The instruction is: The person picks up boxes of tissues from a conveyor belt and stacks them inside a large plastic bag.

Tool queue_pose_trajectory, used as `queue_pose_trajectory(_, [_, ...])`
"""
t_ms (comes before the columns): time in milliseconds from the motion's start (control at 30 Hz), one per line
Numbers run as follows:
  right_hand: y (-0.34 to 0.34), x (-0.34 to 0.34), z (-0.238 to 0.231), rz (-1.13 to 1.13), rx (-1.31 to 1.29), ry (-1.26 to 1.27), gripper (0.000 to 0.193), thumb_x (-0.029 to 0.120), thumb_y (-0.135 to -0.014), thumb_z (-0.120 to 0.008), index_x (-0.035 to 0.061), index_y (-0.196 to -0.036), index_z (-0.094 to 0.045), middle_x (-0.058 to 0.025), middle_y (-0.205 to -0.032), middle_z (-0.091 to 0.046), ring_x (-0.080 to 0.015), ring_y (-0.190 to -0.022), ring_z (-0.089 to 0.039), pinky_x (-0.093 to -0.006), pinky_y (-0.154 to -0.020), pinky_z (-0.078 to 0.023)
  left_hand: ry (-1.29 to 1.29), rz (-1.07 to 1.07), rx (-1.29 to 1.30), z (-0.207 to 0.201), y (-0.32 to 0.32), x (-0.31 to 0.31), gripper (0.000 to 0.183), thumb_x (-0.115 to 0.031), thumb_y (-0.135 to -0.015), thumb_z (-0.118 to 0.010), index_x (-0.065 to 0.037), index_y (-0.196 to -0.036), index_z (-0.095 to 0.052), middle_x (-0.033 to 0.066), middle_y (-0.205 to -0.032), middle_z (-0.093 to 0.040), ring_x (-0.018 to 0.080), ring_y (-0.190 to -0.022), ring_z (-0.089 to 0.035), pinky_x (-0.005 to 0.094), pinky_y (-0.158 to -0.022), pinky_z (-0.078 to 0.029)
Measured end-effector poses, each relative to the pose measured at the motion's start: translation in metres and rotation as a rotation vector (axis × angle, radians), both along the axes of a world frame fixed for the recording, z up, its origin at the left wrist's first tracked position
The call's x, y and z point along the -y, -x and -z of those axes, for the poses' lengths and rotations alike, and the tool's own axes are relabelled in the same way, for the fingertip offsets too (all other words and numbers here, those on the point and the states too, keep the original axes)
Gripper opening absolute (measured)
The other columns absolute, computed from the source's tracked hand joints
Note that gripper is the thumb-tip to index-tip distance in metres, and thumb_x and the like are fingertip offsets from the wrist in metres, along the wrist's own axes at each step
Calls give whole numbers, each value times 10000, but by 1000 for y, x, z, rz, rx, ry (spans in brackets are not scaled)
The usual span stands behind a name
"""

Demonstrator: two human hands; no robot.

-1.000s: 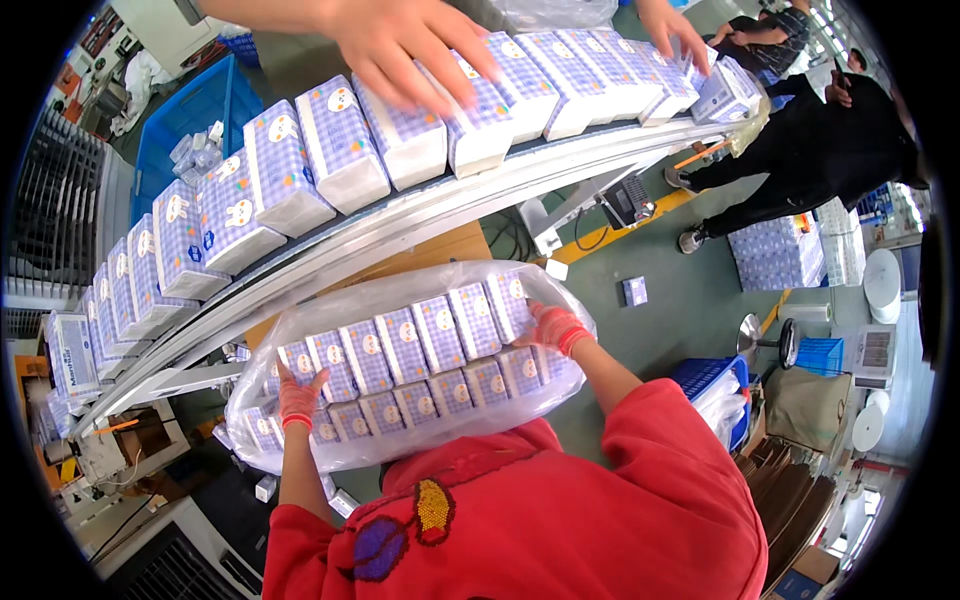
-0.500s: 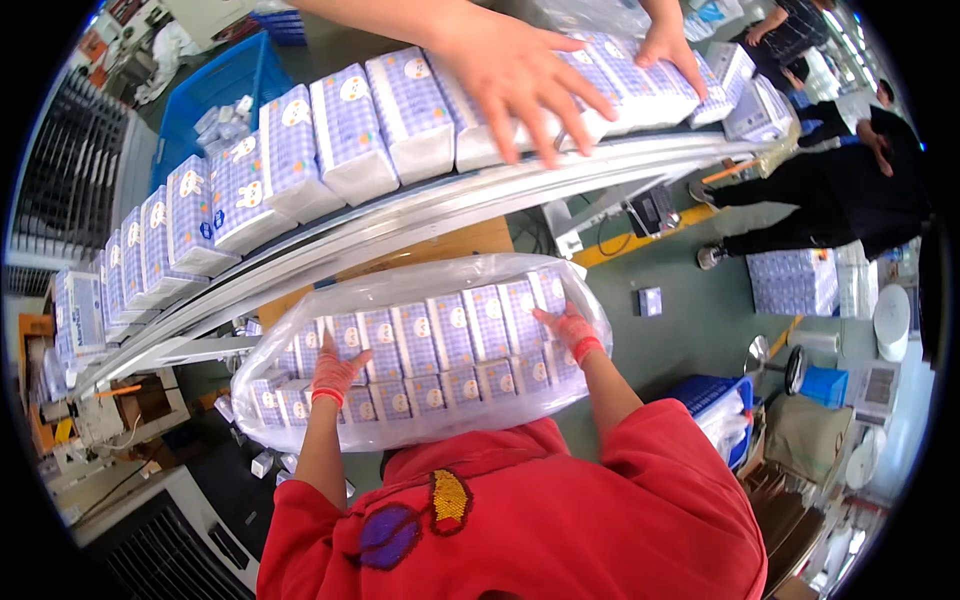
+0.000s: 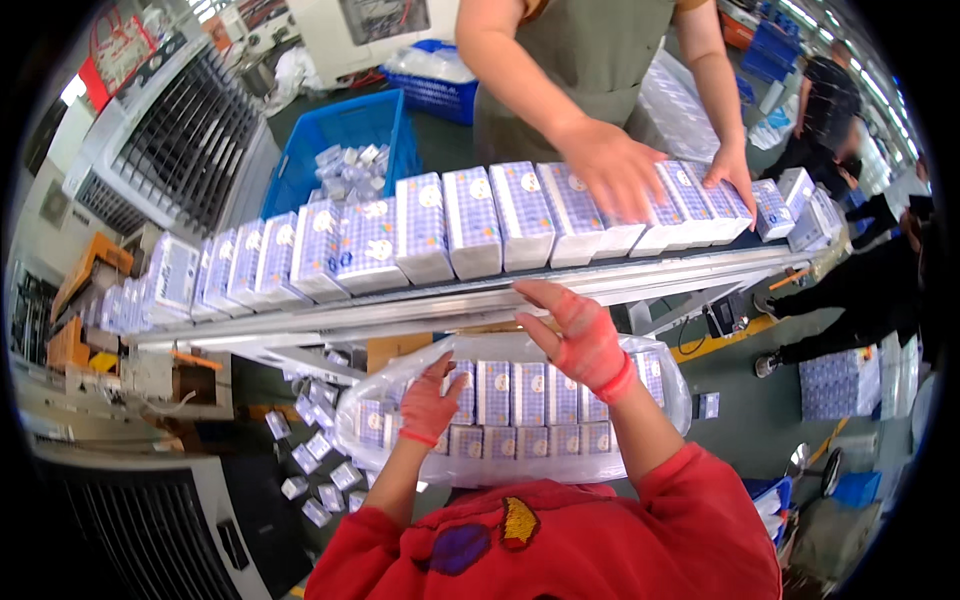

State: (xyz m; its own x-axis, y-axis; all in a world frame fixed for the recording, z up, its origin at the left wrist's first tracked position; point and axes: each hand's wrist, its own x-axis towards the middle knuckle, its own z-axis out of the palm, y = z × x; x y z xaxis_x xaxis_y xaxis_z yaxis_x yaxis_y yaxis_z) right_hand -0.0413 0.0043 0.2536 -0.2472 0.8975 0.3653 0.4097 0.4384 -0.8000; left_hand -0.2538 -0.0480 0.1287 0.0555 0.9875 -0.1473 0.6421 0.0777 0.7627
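A clear plastic bag lies in front of me with two rows of purple checked tissue packs in it. My left hand, in a reddish fingerless glove, is at the left part of the packs with its fingers apart. My right hand, gloved likewise, is raised over the bag near the conveyor's edge, fingers spread, holding nothing. It hides some packs behind it. Beyond the bag, a row of similar packs stands along the conveyor. A co-worker's two hands press on packs there.
A blue crate with small packs stands behind the conveyor. Several loose packs lie on the floor at the left, near a dark louvred machine. One pack lies on the floor at the right. People stand at the far right.
My right hand has left the bagged packs and risen toward the conveyor. My left hand stays at the bag's left side. The view has tilted up, showing more of the co-worker.
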Motion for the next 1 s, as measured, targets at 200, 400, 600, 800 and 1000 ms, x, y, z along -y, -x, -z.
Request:
queue_pose_trajectory(200, [24, -67, -13, 168, -264, 156, 361, 199, -755, -571, 12, -1057, -508, -176, -1017, -544, -277, -953, -523, -318, -815, -406, -760, -221, -158, -97, 24, -110, 279, -76, -795, -494, -35, -1071, -492, 130, -981, -569, 270, -892, -548, 313, -780, -424])
queue_pose_trajectory(400, [22, -118, 10, 368, 208, -72, 488, 301, -734, -601, 7, -1103, -477, -184, -1120, -487, -301, -1021, -475, -341, -863, -375, 12, -121, 119, -101, 25, -178, 610, -240, -646, -674, -8, -1153, -427, 136, -1077, -526, 240, -971, -515, 317, -818, -410])
queue_pose_trajectory(600, [44, -107, 5, 322, 455, 6, 526, 317, -712, -580, -4, -1113, -465, -162, -1209, -413, -293, -1125, -382, -328, -933, -317, -380, -288, -621, -119, -27, -150, 563, -301, -666, -601, -106, -1167, -435, 160, -1066, -508, 299, -990, -487, 350, -826, -406])
queue_pose_trajectory(800, [106, -83, 1, 281, 456, 146, 690, 434, -696, -557, -25, -1184, -390, -210, -1276, -300, -311, -1171, -321, -321, -967, -275, -1008, -118, -183, -96, 58, -118, 208, -116, -768, -530, -41, -959, -563, 139, -1001, -532, 299, -917, -505, 361, -824, -386])
queue_pose_trajectory(1000, [121, -126, -2, 352, 337, 337, 873, 480, -666, -579, -71, -1246, -231, -220, -1296, -261, -337, -1163, -331, -366, -932, -320, -744, -477, -711, -101, 137, -118, 413, -297, -747, -555, 35, -992, -547, 199, -1052, -513, 321, -959, -484, 388, -844, -371])
